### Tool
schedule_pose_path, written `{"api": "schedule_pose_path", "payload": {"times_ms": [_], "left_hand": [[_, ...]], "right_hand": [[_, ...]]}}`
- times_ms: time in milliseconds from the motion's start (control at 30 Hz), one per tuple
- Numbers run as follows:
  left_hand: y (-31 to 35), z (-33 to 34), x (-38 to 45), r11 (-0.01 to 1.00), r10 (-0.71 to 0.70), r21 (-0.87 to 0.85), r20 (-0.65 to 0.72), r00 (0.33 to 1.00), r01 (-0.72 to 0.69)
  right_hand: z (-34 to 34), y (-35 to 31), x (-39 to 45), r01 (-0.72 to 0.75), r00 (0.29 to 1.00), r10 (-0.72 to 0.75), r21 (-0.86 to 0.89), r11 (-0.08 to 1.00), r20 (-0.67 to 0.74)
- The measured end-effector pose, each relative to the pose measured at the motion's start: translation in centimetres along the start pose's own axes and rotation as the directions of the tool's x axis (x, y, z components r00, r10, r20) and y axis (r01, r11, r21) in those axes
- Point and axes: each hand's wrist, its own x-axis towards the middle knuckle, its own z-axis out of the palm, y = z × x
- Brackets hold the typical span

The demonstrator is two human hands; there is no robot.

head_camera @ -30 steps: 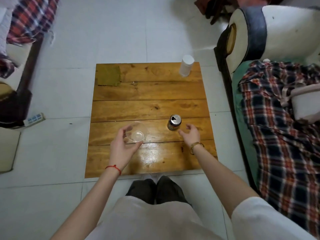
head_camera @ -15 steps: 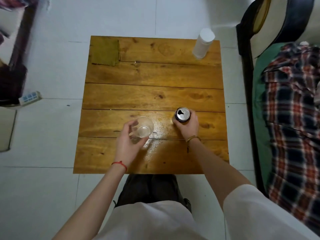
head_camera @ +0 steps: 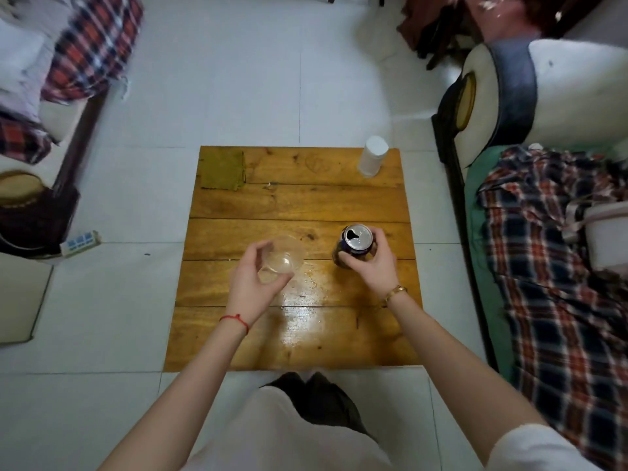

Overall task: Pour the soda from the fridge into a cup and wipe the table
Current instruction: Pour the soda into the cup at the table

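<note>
A clear plastic cup [head_camera: 287, 254] is held in my left hand [head_camera: 253, 283], tilted a little toward the right, over the low wooden table [head_camera: 299, 202]. My right hand [head_camera: 372, 266] is wrapped around a dark soda can [head_camera: 355, 244] with an opened silver top, standing upright right of the cup. The cup looks empty. A small wet, shiny patch [head_camera: 307, 321] with droplets lies on the table in front of the cup and can. An olive-green cloth [head_camera: 222, 169] lies flat at the table's far left corner.
A white cylindrical container [head_camera: 372, 156] stands at the table's far right corner. A sofa with plaid fabric [head_camera: 557, 273] runs along the right. Another seat with plaid cloth [head_camera: 85, 49] and a power strip [head_camera: 80, 241] are on the left. White tiled floor surrounds the table.
My right hand reached the can and closed around it. My left hand took hold of the cup and lifted it slightly. The camera view shifted.
</note>
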Motion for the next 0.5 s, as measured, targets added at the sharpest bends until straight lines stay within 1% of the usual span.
{"api": "schedule_pose_path", "payload": {"times_ms": [133, 233, 333, 500], "left_hand": [[4.4, -1.7, 0.1, 0.996, 0.083, 0.033, 0.041, 0.996, -0.084], [7.4, -3.0, 0.1, 0.986, 0.161, 0.029, 0.069, 0.985, -0.163], [10.2, -4.5, -0.2, 0.971, 0.235, 0.024, 0.073, 0.969, -0.237], [13.1, -6.9, -0.5, 0.944, 0.309, 0.090, 0.097, 0.946, -0.318]], "right_hand": [[-2.8, -5.7, -1.9, 0.166, 0.986, -0.165, -0.042, 0.985, 0.027], [-4.6, -9.7, -3.0, 0.262, 0.965, -0.259, -0.074, 0.962, 0.042], [-6.3, -13.5, -4.0, 0.342, 0.939, -0.333, -0.138, 0.929, 0.086], [-8.6, -19.0, -5.7, 0.417, 0.908, -0.390, -0.246, 0.875, 0.153]]}}
